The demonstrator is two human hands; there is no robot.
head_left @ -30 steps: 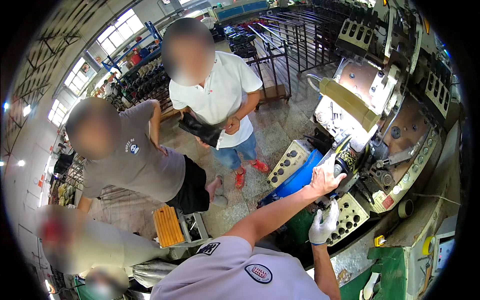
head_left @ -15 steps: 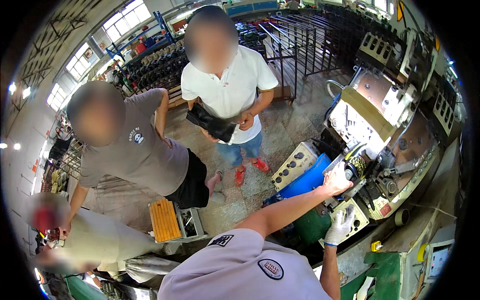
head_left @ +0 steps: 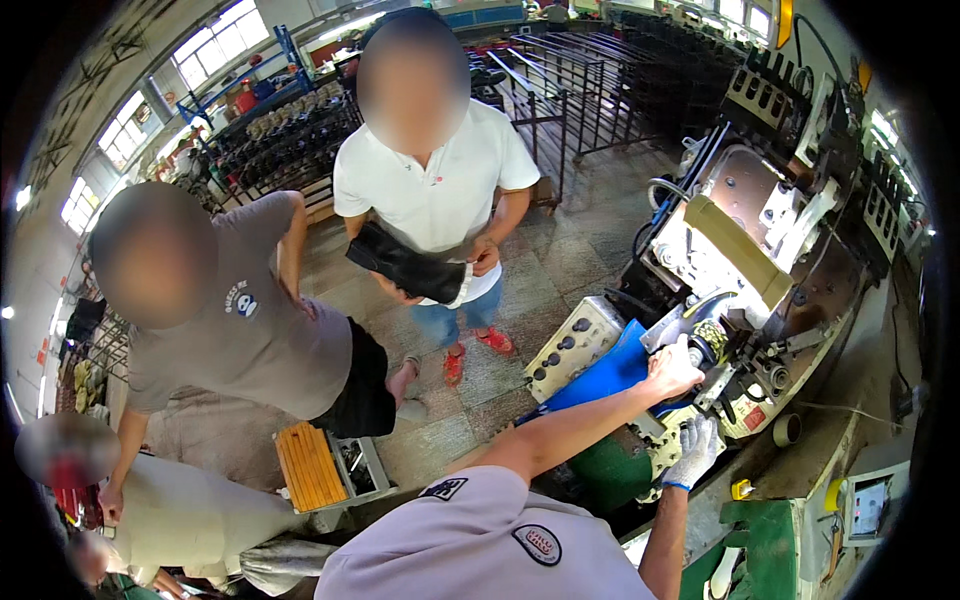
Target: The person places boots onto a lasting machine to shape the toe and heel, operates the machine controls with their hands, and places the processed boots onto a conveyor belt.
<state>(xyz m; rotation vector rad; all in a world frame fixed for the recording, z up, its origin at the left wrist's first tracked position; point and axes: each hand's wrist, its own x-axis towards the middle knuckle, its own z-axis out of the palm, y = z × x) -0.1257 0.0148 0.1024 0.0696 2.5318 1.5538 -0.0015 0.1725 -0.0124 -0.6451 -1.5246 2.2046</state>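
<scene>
My bare left hand point(head_left: 675, 371) reaches into the machine point(head_left: 745, 225) on the right. Its fingers are bent against the near side of a rounded, yellow-and-black speckled piece point(head_left: 708, 338); what they grip is hidden. Below it, my right hand point(head_left: 692, 452), in a white glove with a blue cuff, has its fingers stretched upward at the lower front of the machine. Whether the fingertips touch a part there is too small to tell. A blue panel point(head_left: 600, 375) slopes beside my left forearm.
A person in a white shirt point(head_left: 430, 190) holds a black boot point(head_left: 405, 262) across from me. Another in a grey-brown shirt point(head_left: 240, 330) stands at the left by a slatted wooden stool point(head_left: 310, 465). A control box point(head_left: 572, 348) with black knobs adjoins the blue panel. Metal racks point(head_left: 600, 90) stand behind.
My right hand has moved up closer to the machine, its fingers now nearer together. My left hand stays at the speckled piece. The whole view has shifted slightly, and the glare on the machine is weaker.
</scene>
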